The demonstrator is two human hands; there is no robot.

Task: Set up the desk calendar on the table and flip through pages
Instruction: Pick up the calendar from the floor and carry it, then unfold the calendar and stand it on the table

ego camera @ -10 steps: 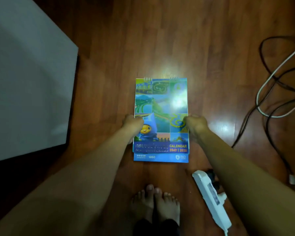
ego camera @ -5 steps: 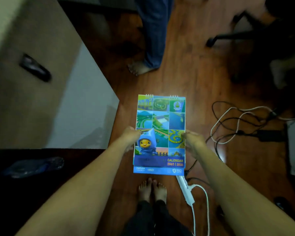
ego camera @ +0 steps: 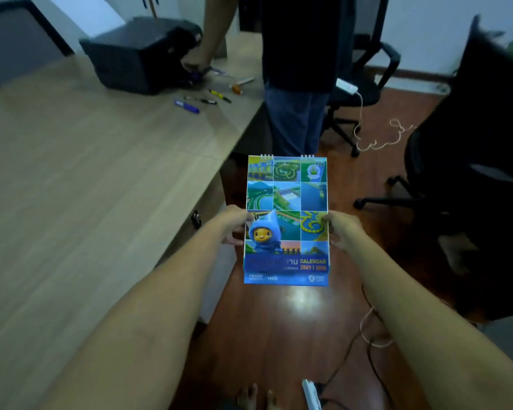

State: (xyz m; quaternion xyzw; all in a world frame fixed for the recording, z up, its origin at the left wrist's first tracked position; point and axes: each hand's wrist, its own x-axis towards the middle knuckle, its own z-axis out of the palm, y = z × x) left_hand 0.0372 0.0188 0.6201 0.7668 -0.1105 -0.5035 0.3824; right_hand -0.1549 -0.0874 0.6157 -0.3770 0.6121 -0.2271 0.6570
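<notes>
The desk calendar (ego camera: 286, 199) is a tall blue and green cover with a blue cartoon mascot and spiral rings at its top edge. It hangs in the air above the wooden floor, folded flat, cover facing me. My left hand (ego camera: 233, 224) grips its left edge and my right hand (ego camera: 339, 230) grips its right edge, both about halfway down. The light wooden table (ego camera: 86, 173) stretches to the left of the calendar.
On the table's far end stand a black printer (ego camera: 139, 54) and several pens (ego camera: 202, 99). Another person (ego camera: 296, 69) stands at the table's far corner. Black office chairs (ego camera: 471, 143) fill the right side. Cables and a white power strip (ego camera: 311, 395) lie on the floor near my feet.
Both hands have lifted the calendar from the floor up to about table height. My view has risen from the floor to the table and room.
</notes>
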